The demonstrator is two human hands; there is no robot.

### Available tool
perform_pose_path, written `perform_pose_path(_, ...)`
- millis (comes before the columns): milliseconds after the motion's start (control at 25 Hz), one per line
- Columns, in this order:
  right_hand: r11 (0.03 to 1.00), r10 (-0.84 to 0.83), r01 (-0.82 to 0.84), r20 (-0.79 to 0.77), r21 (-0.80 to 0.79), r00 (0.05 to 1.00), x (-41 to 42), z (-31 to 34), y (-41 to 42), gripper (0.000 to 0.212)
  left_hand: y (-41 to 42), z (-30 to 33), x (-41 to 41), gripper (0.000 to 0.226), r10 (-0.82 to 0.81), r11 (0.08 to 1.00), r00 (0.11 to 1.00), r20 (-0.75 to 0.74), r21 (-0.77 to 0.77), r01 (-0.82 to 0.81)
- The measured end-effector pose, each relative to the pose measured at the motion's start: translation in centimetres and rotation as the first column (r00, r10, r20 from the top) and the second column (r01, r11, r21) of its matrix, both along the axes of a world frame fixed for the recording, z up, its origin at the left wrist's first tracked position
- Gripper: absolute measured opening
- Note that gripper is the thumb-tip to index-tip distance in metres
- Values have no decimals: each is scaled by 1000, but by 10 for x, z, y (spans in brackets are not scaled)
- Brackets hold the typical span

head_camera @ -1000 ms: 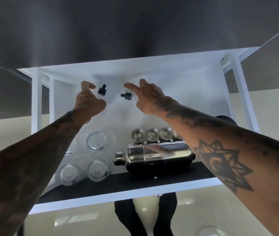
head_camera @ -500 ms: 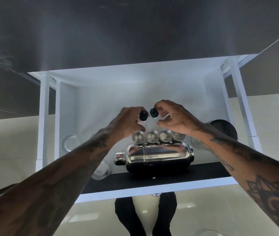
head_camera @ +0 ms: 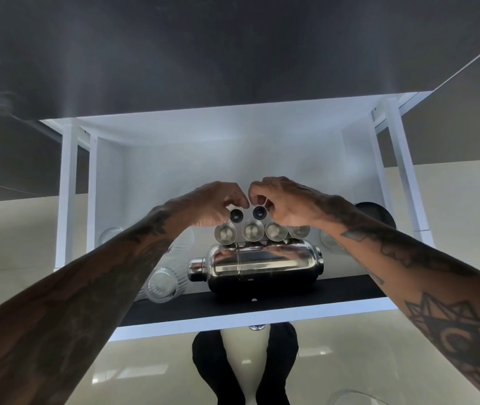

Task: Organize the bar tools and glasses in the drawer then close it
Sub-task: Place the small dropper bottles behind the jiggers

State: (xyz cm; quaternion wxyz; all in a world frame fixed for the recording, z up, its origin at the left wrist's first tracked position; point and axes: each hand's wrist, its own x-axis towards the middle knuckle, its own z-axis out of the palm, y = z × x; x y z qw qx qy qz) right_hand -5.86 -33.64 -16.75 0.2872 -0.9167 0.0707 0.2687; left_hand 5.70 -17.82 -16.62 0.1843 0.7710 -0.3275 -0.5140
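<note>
The white drawer (head_camera: 262, 318) is pulled open below me. My left hand (head_camera: 212, 204) grips a small black-capped dropper bottle (head_camera: 236, 215). My right hand (head_camera: 282, 204) grips a second one (head_camera: 259, 212). Both bottles stand side by side just behind a row of several small steel cups (head_camera: 251, 230). A shiny steel cocktail shaker (head_camera: 256, 266) lies on its side in front of the cups, near the drawer's front. Ribbed clear glasses (head_camera: 164, 285) sit at the left, partly hidden by my left forearm.
A dark round object (head_camera: 377, 213) sits at the drawer's right side behind my right arm, with a clear glass (head_camera: 328, 244) beside it. The white back half of the drawer floor (head_camera: 232, 159) is bare. A dark counter overhangs the drawer's rear.
Both hands took hold of the two dropper bottles at the back of the drawer and brought them forward, down to just behind the steel cups.
</note>
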Motion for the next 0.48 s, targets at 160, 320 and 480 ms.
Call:
perform_pose_path(160, 999, -28, 28, 5, 15, 1000, -3, 5, -1, 42, 5, 2, 0, 45, 65, 998, 998, -4, -4, -65)
perform_pose_path(320, 984, -174, 172, 48, 42, 984, -11, 22, -16, 42, 9, 9, -1, 53, 88, 996, 996, -25, 19, -88)
perform_pose_path(480, 862, -489, 506, 279, 12, 826, -51, 65, -72, 29, 4, 49, -4, 33, 548, 822, 814, 194, -308, -479)
